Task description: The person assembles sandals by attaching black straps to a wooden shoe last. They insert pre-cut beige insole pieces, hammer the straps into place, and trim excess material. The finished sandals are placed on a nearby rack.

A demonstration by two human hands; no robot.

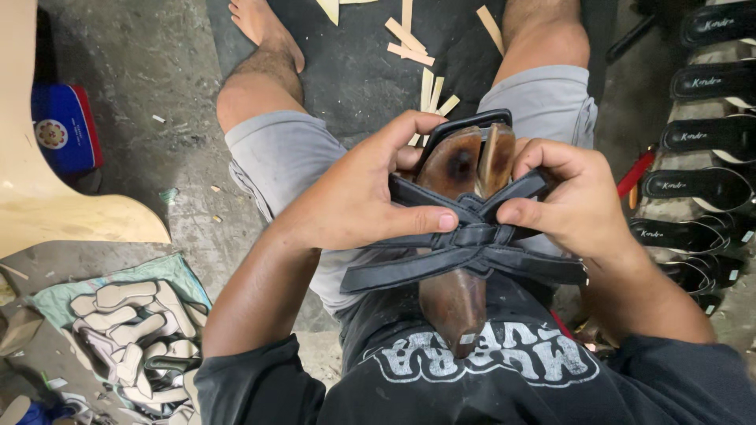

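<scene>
From where I watch, both hands are closed on the work. The left hand clamps the brown wooden shoe last from the side, thumb pressed across the black leather straps — to keep them flat, I judge. The right hand pinches the strap ends on the other side (fingertips hidden). The last rests in the lap, toe outward. Finished black sandals line the floor at right; pale insole cutouts lie on cloth at left.
</scene>
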